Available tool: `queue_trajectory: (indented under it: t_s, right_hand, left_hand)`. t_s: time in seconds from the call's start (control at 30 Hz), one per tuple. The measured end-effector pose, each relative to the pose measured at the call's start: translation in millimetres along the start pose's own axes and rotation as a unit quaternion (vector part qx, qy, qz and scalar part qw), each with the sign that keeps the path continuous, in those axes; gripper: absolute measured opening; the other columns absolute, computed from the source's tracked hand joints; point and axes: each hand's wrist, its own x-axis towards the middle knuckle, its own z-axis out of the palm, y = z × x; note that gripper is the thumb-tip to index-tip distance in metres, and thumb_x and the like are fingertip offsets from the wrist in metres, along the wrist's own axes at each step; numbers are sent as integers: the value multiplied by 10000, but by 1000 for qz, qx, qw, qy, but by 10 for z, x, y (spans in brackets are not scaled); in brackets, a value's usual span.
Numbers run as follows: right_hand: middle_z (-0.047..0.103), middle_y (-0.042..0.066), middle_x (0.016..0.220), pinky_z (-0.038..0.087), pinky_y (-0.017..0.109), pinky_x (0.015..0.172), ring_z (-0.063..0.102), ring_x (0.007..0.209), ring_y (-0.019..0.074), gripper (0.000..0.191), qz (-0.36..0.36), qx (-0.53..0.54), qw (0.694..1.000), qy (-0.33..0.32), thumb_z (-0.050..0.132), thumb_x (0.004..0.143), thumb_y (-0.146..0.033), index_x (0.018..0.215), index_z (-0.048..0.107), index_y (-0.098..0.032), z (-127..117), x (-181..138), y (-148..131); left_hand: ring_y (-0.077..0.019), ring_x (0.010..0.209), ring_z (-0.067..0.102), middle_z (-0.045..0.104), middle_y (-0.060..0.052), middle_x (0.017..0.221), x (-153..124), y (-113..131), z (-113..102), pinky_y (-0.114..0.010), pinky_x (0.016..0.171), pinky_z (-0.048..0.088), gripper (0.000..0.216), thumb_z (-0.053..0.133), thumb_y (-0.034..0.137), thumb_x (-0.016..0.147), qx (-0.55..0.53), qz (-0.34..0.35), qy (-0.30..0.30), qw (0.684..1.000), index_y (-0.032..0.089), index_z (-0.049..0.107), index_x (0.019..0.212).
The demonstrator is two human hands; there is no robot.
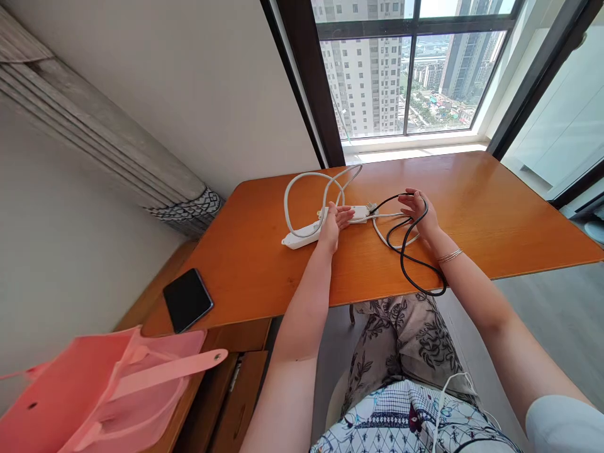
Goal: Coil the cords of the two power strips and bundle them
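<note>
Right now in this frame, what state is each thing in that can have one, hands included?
Left hand: open, fingers extended, at the power strip
Right hand: fingers curled at the black cable; grip unclear
Power strip: lying on the table; on or off can't be told
White cable: loosely looped
Black cable: loosely looped
Black device: lying flat, screen dark
Curtain: gathered in a patterned band

One wide view from the person's head, looking forward and down, patterned trousers (399, 343) close below, brown wooden desk (264, 270) just past them, big window (368, 82) far ahead, gray curtain (108, 135) on the left
</note>
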Motion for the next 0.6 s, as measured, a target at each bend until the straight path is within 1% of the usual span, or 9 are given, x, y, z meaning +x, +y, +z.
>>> queue_trajectory:
  t_s: [0.03, 0.1, 0.2, 0.27, 0.33, 0.4, 0.5, 0.6]
  right_hand:
    - [729, 69, 1187, 542, 388, 955, 642, 1265, 241, 594, -16, 8, 1000, -22, 602, 820, -770, 1169, 588, -290, 20, -23, -8]
    - [700, 68, 1312, 502, 414, 1041, 579, 1366, 231, 578, -43, 15, 997, -58, 589, 847, -750, 1229, 570, -316, 55, -64, -19]
    - [655, 69, 1408, 473, 438, 1083, 527, 1427, 223, 589, -74, 9, 994, -79, 542, 873, -759, 1290, 540, -342, 85, -92, -25]
    - [638, 69, 1433, 475, 450, 1079, 508, 1445, 225, 622, -93, -7, 993, -76, 480, 882, -795, 1327, 518, -361, 85, -88, -39]
    - [624, 71, 1447, 489, 454, 1063, 500, 1452, 231, 657, -117, -17, 991, -60, 428, 886, -824, 1361, 500, -375, 65, -75, -78]
    - [606, 77, 1459, 506, 456, 1047, 504, 1449, 242, 687, -143, -12, 989, -33, 391, 888, -842, 1385, 492, -378, 19, -61, -145]
    - [586, 79, 1463, 520, 470, 1046, 515, 1440, 264, 703, -181, 19, 983, 28, 359, 894, -849, 1388, 512, -373, -95, -38, -270]
    - [597, 75, 1427, 510, 495, 1067, 539, 1418, 269, 623, -214, 61, 971, 87, 359, 933, -781, 1363, 537, -366, -218, -12, -354]
  left_hand:
    - [-249, 1118, 717, 789, -105, 1026, -16, -20, 18, -376, 977, 526, 616, 351, 717, 966, 55, 15, -7, 998, 200, 685, 977]
    - [-263, 1086, 714, 790, -94, 1012, -50, -41, 34, -418, 1028, 501, 474, 450, 613, 964, 164, 58, -25, 985, 205, 690, 960]
    - [-283, 1026, 706, 781, -98, 1017, -110, -44, 39, -440, 1006, 509, 240, 585, 405, 915, 294, 120, -61, 946, 199, 699, 965]
    - [-291, 1000, 704, 769, -115, 1026, -143, -54, 48, -441, 979, 520, 193, 609, 328, 896, 340, 146, -77, 926, 183, 706, 981]
    - [-290, 997, 701, 757, -119, 1029, -154, -85, 61, -440, 981, 522, 194, 626, 309, 895, 351, 160, -86, 919, 177, 706, 1012]
    - [-289, 1007, 698, 745, -113, 1020, -131, -131, 65, -445, 1001, 514, 238, 644, 339, 903, 335, 163, -75, 925, 180, 693, 1073]
    - [-276, 999, 703, 724, -94, 994, -40, -193, 35, -449, 1025, 496, 315, 632, 390, 931, 282, 145, -26, 948, 190, 642, 1173]
    - [-253, 952, 712, 708, -86, 985, 60, -219, -21, -441, 1010, 499, 320, 607, 382, 948, 236, 112, 21, 965, 188, 595, 1203]
